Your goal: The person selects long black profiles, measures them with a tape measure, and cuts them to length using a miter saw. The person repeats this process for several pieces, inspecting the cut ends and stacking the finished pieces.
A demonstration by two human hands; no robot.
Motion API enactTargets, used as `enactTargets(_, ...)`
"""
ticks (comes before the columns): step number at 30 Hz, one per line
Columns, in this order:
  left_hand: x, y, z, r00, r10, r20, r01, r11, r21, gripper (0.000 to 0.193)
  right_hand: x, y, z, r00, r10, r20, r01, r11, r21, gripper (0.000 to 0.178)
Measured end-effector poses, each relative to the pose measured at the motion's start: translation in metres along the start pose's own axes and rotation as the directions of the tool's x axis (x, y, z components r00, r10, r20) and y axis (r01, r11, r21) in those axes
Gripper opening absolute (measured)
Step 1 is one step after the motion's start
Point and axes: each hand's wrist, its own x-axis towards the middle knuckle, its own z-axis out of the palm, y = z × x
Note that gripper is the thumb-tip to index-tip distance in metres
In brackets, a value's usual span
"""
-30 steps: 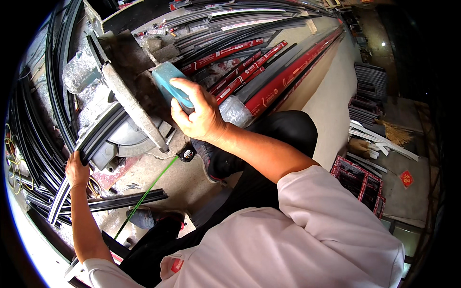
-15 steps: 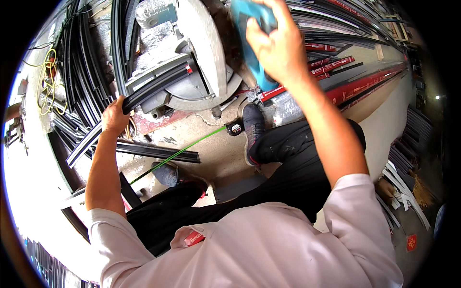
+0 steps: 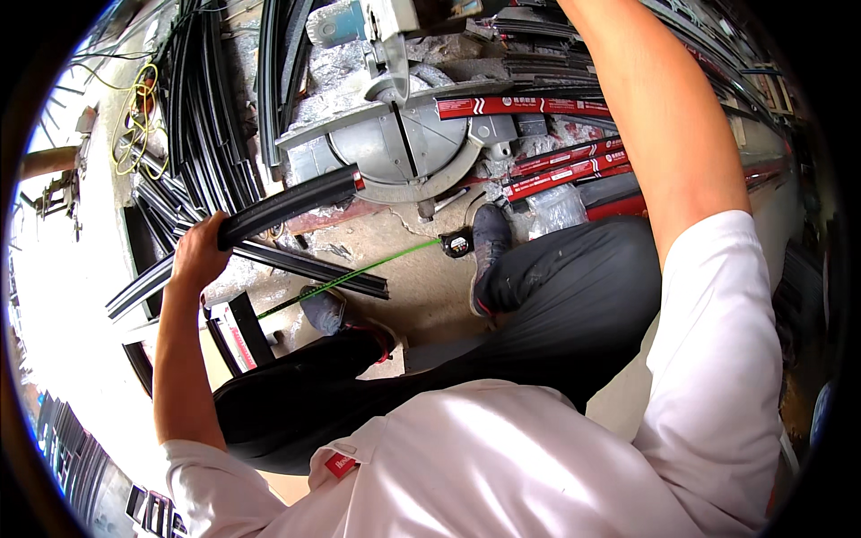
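My left hand (image 3: 199, 251) is closed around a long black profile bar (image 3: 291, 204) with a small red patch at its far end. That end hangs over the near edge of a grey mitre saw's round base (image 3: 395, 148), apart from the fence. The saw's head (image 3: 387, 40) stands above the base at the top edge, and the slot in the base shows. My right forearm (image 3: 677, 117) runs up out of the picture, so my right hand is hidden. On the base's right side lies a red-wrapped black bar (image 3: 525, 106).
A tape measure (image 3: 456, 243) lies by my right shoe (image 3: 491, 247), its green blade (image 3: 359, 273) stretched toward my left. Black bars (image 3: 202, 117) lie bundled at the left, beside a yellow cord (image 3: 136, 134). Red-wrapped bars (image 3: 574, 173) and clear plastic (image 3: 556, 211) lie at the right.
My left hand has drawn the black profile bar off the saw's fence toward me. The saw's head has gone up, and my right hand, on its blue-green handle before, has left the picture.
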Motion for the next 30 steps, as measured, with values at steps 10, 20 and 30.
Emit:
enactTargets(10,-0.075,0.056,-0.04,1.0,-0.003,0.006,0.003,0.999,-0.045,0.038,0.01,0.021,-0.006,1.0,0.007,-0.012,-0.004,0.977,0.215,0.03)
enactTargets(20,-0.093,0.095,-0.033,0.983,-0.09,0.162,0.116,0.98,-0.159,0.053,-0.136,0.236,-0.029,0.975,-0.115,0.193,0.219,0.671,-0.709,0.026)
enactTargets(30,-0.068,0.107,-0.024,0.953,-0.098,0.288,0.153,0.972,-0.176,0.041,-0.163,0.289,0.011,0.903,0.24,0.357,0.246,0.392,-0.886,0.049)
